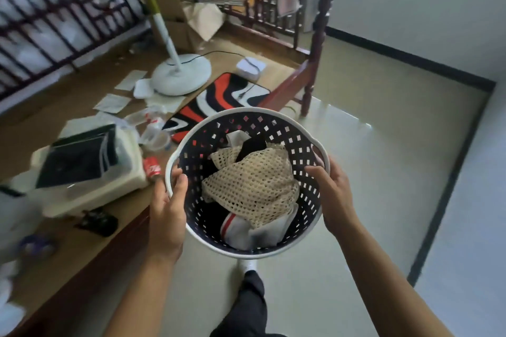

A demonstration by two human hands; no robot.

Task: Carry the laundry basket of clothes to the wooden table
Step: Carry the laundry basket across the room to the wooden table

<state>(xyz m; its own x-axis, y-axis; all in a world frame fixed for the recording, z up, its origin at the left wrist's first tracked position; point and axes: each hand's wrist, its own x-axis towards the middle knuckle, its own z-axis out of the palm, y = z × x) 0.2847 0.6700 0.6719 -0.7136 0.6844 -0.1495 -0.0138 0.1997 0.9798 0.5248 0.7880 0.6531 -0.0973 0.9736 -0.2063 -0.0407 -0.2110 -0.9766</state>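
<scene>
I hold a round laundry basket (276,128) with a white rim and dark perforated walls in front of me, above the floor. My left hand (167,210) grips its left rim and my right hand (335,197) grips its right rim near a handle cut-out. Inside lie clothes: a beige open-knit garment (252,186) on top, with dark and white pieces under it. The wooden surface (63,117) with a dark red frame stretches along my left, its near edge beside the basket.
On the wood stand a white fan base (182,74), a red, black and white mat (227,96), a cardboard box (186,24), a white appliance (90,172), papers, bottles and a red can (152,167). Pale tiled floor (383,145) lies ahead and right.
</scene>
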